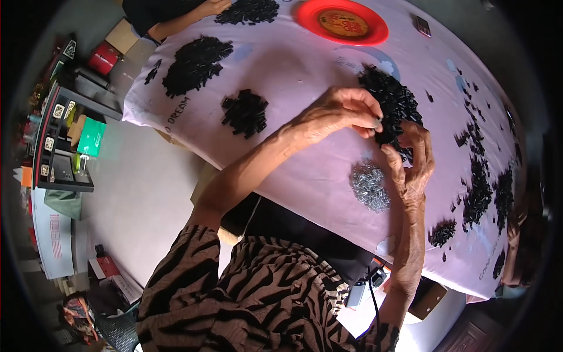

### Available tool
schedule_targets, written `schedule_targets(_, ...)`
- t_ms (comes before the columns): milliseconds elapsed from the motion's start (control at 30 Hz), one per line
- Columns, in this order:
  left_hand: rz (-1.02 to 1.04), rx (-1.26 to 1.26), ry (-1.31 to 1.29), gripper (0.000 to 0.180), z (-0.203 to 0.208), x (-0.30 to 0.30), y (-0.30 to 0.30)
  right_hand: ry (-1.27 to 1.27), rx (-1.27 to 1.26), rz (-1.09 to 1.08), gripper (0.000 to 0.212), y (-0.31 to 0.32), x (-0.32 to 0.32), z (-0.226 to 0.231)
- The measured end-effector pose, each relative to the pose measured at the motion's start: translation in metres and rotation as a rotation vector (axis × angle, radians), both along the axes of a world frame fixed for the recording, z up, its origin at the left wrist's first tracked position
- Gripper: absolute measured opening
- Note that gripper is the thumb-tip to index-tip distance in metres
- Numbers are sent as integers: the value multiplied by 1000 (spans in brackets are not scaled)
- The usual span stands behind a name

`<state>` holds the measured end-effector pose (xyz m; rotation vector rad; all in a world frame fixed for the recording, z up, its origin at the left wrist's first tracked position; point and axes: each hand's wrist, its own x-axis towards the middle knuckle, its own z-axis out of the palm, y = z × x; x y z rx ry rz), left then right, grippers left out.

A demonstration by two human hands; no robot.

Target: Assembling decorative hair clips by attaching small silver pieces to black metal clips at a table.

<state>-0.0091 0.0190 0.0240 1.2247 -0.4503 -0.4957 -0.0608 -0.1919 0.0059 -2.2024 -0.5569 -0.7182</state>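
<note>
Over the left edge of a large heap of small black pieces [390, 97], my left hand [350, 111] is closed in a pinch. Whatever sits between its fingertips is too small to name. My right hand [415, 155] is at the near end of the same heap, its fingers curled and its thumb bent toward them. Black pieces lie right around its fingertips, so I cannot make out what it grips. Just below, between my right wrist and the table's near edge, lies a round pile of small shiny silver metal pieces [370, 186].
The pink cloth-covered table [305, 182] bears more black heaps [245, 113], [196, 64] at left and scattered black pieces [478, 193] at right. A red plate [375, 34] and a phone [423, 26] lie at the far side. Another person's arm [182, 20] reaches in at far left.
</note>
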Motion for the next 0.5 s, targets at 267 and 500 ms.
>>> schedule_targets(267,736,478,-347,19,-29,-3,136,-36,-30,-28,41,-1,6,-6)
schedule_targets(500,967,783,-444,13,-51,2,204,-29,-65,-42,30,5,3,-5)
